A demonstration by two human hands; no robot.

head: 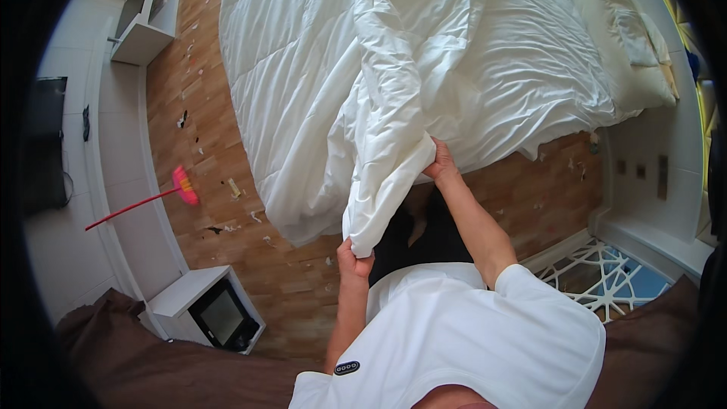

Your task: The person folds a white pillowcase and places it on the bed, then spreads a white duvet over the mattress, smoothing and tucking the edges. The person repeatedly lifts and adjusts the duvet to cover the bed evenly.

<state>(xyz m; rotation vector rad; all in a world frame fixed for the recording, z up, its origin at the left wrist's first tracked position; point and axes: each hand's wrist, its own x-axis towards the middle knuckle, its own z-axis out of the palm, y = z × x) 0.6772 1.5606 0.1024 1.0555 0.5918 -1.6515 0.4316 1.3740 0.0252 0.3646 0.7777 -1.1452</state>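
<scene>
My left hand [355, 260] grips a corner of the white duvet [392, 96], pulled off the bed towards my body. Farther out and to the right, my right hand [442, 160] holds the duvet's edge, its fingertips partly hidden by the cloth. Between both hands the fabric hangs in a taut, folded strip. The rest of the duvet lies in a long bunched ridge across the bed and spreads flatter to the left. To the right of it shows the wrinkled white bed sheet [528, 62].
Pale pillows [610, 40] lie at the bed's right end. Litter is scattered over the wooden floor [210, 136]. A red broom [186, 186] leans on the left. White cabinets [193, 289] and a white lattice panel [610, 287] stand near the sides; brown curtains [170, 378] hang behind me.
</scene>
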